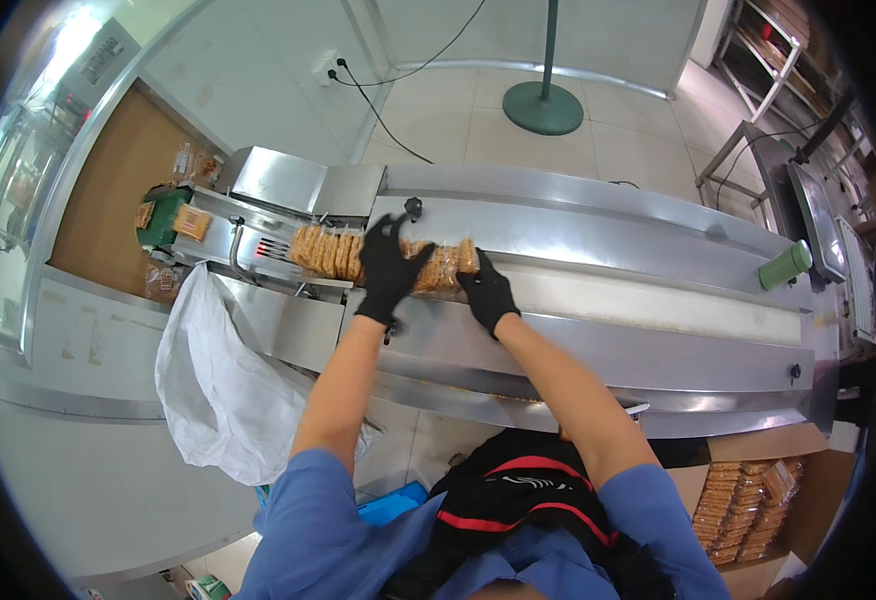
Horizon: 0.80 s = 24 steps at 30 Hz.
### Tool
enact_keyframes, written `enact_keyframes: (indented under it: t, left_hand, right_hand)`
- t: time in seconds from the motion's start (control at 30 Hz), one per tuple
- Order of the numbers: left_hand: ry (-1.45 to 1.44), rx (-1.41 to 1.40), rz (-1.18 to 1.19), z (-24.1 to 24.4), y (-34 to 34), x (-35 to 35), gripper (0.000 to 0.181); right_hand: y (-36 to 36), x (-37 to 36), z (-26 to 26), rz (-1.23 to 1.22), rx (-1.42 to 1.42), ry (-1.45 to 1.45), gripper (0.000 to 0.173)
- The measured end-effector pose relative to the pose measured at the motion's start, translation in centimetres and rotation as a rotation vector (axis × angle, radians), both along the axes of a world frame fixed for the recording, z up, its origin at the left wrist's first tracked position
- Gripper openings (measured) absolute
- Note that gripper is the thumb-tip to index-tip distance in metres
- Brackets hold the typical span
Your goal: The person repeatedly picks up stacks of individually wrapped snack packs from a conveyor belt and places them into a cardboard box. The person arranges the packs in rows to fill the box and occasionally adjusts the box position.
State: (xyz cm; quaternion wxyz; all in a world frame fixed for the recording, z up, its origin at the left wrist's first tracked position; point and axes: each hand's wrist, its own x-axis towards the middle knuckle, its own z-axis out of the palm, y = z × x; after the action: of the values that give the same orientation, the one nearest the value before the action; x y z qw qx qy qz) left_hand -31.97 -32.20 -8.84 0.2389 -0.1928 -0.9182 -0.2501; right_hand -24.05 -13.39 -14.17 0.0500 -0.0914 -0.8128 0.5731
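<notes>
A row of clear-wrapped, golden-brown snack packets (325,251) stands on edge along the conveyor line. My left hand (389,270), in a black glove, reaches over the middle of the row, its thumb pointing right along the packets. My right hand (489,294), also gloved in black, presses the row's right end with thumb and fingers. A short group of packets (442,266) is held between both hands. One packet (191,223) lies flat farther left on the metal chute (220,214), beside a green belt (164,217).
A white conveyor belt (648,300) runs right between steel side plates. A green cup (785,265) stands at its far right. At lower right, a cardboard box (820,502) holds stacked packets (738,514). A white sack (220,397) hangs at left. Black knobs (413,208) stick up from the plates.
</notes>
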Motion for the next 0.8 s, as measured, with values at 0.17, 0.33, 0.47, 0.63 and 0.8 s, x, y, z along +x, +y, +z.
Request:
enact_keyframes:
  t: [0.17,0.33,0.47,0.63,0.8]
  left_hand:
    - [-0.078,-0.259,0.519,1.0,-10.7,-3.4,0.072]
    - [-0.176,-0.498,0.497,1.6,-11.9,-3.4,0.065]
    - [-0.133,-0.442,0.394,0.1,-10.6,-3.4,0.07]
    - [-0.314,-0.249,0.45,1.6,-6.6,-2.8,0.09]
    - [-0.43,0.095,0.221,1.0,-0.5,0.0,0.09]
  right_hand:
    - [-1.6,-0.7,1.1,0.121,0.001,-0.201,0.068]
    - [-1.0,-0.3,1.0,0.113,0.013,-0.218,0.076]
    - [0.1,0.0,2.2,0.085,-0.037,-0.255,0.083]
    - [2.8,0.9,2.3,0.026,-0.098,-0.199,0.087]
    - [12.2,4.1,-3.2,-0.191,-0.121,0.1,0.067]
